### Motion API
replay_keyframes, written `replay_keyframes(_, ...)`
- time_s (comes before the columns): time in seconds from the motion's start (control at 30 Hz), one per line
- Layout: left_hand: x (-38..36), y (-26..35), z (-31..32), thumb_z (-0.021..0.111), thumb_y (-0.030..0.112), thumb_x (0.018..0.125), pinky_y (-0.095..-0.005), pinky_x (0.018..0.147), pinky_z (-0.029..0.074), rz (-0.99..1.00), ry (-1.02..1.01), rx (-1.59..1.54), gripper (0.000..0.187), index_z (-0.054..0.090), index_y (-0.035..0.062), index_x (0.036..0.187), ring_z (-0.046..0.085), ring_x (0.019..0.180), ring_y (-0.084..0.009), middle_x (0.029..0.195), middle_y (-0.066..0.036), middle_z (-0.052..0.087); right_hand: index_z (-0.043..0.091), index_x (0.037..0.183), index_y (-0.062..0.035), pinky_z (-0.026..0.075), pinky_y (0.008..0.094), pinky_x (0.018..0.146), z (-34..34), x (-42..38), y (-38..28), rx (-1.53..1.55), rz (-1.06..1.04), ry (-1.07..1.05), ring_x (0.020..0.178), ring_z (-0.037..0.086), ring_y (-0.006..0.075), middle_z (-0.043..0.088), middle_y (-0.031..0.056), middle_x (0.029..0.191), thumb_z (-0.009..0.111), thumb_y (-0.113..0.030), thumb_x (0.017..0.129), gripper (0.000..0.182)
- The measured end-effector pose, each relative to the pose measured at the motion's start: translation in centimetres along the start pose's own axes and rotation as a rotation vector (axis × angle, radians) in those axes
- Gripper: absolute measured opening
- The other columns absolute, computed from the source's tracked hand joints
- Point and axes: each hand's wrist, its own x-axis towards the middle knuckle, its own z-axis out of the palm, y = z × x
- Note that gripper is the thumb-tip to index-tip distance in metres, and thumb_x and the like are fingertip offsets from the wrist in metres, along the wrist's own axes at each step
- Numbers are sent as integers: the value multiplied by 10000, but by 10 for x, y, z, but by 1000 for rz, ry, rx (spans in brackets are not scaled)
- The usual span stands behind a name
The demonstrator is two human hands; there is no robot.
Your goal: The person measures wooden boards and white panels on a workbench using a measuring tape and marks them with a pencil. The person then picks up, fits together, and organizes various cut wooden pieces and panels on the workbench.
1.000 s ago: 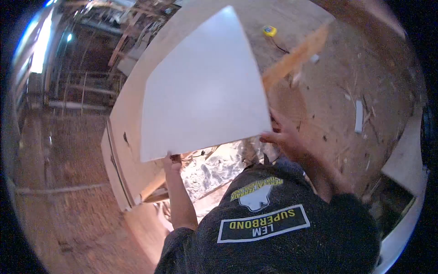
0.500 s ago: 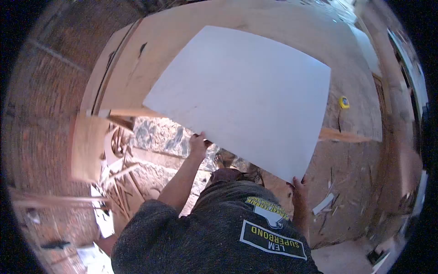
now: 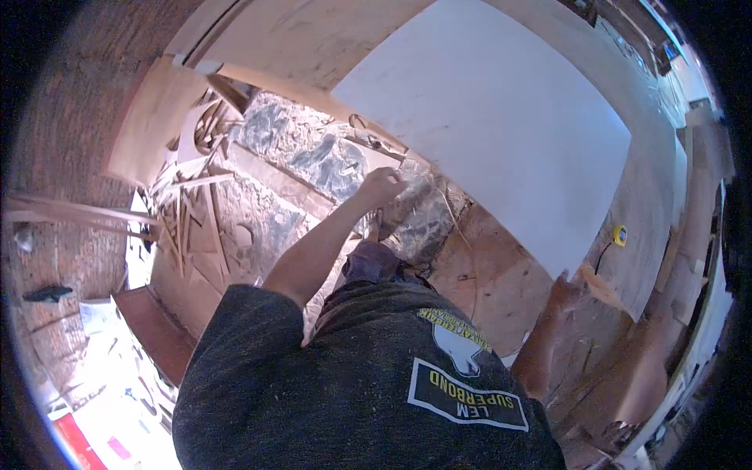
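A large white sheet (image 3: 501,125) lies on the wooden worktop, its near edge running along the worktop's front. My left hand (image 3: 382,188) is just short of that edge, apart from it. The fingers of this hand are loosely curled, and nothing shows in them. At the sheet's near right corner, my right hand (image 3: 562,294) has its fingers on the corner. Motion blurs it somewhat, and its fingertips are partly hidden.
The wooden worktop (image 3: 313,39) extends left and beyond the sheet. A yellow tape measure (image 3: 620,235) rests on it at the right. Wood strips and offcuts (image 3: 196,188) are heaped on the floor at left. A brown board (image 3: 157,329) is below them.
My left hand has let go of the sheet's near edge and drawn back from it. The sheet has shifted away and to the right on the worktop. The view has turned and moved.
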Motion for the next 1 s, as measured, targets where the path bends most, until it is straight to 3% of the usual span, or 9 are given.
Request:
replay_keyframes(0.13, -84, -212, 19, 622, 453, 880, -418, 878, 506, -189, 219, 326, 433, 703, 58, 1037, 660, 942, -327, 997, -149, 706, 632, 1274, -103, 415, 490, 1034, 50, -50, -115, -106, -505, -118, 1259, 496, 333, 588, 146, 1277, 766, -311, 828, 510)
replay_keyframes(0.3, -240, -423, 51, 503, 529, 911, -458, 863, 534, -249, -525, 868, 535, 745, 52, 901, 700, 894, -333, 891, -196, 716, 609, 1328, -220, 279, 588, 1114, 118, -87, -295, -331, -657, -301, 1321, 449, 323, 530, 79, 1388, 707, -453, 863, 530)
replay_keyframes(0.37, -286, -365, -4, 652, 447, 910, -477, 674, 585, -963, -491, -15, 327, 694, 134, 995, 711, 790, -259, 815, -100, 694, 594, 1351, -277, 221, 657, 1119, 145, -87, -315, -481, -663, -271, 1349, 429, 309, 504, 54, 1423, 674, -528, 866, 552)
replay_keyframes(0.53, -281, -443, -53, 703, 416, 891, -337, 470, 508, -812, -92, -457, 466, 608, -31, 981, 647, 564, -222, 851, -137, 696, 547, 1385, -376, 134, 738, 1107, 156, -68, -335, -638, -571, -393, 1381, 410, 241, 457, -10, 1486, 625, -547, 893, 526)
replay_keyframes(0.6, -260, -351, -109, 729, 341, 876, -330, 498, 509, -683, 232, -595, 421, 660, -52, 1011, 644, 586, -206, 859, -161, 704, 519, 1407, -393, 92, 756, 1108, 162, -66, -339, -680, -472, -408, 1398, 390, 234, 449, -12, 1495, 600, -576, 897, 548)
replay_keyframes(0.77, -222, -337, -172, 704, 331, 890, -326, 557, 514, -755, 268, -552, 391, 643, 40, 1145, 687, 753, -195, 934, -97, 696, 692, 1119, -169, 440, 509, 998, 225, -112, -384, -365, -485, -354, 1143, 588, 341, 633, 95, 1261, 672, -275, 889, 254)
replay_keyframes(0.83, -221, -334, -175, 692, 329, 902, -324, 577, 523, -758, 303, -612, 394, 634, 41, 1165, 694, 780, -200, 956, -99, 698, 743, 982, -168, 527, 458, 708, 232, -178, -422, -124, -810, -521, 790, 683, 316, 710, 97, 784, 631, -289, 886, 190)
replay_keyframes(0.87, -224, -336, -173, 698, 315, 903, -310, 556, 515, -777, 320, -594, 383, 641, 30, 1152, 685, 744, -183, 910, -103, 697, 740, 968, -80, 534, 393, 806, 270, -211, -408, 39, -346, -918, 820, 682, 275, 719, 91, 858, 675, -247, 892, 194)
replay_keyframes(1.0, -262, -377, -148, 720, 301, 897, -282, 498, 491, -857, 339, -589, 387, 652, 8, 1139, 668, 666, -148, 819, -119, 706, 579, 1297, -143, 518, 353, 690, 410, -227, -409, 106, 121, -1110, 818, 663, 181, 705, 36, 964, 655, -307, 932, 407)
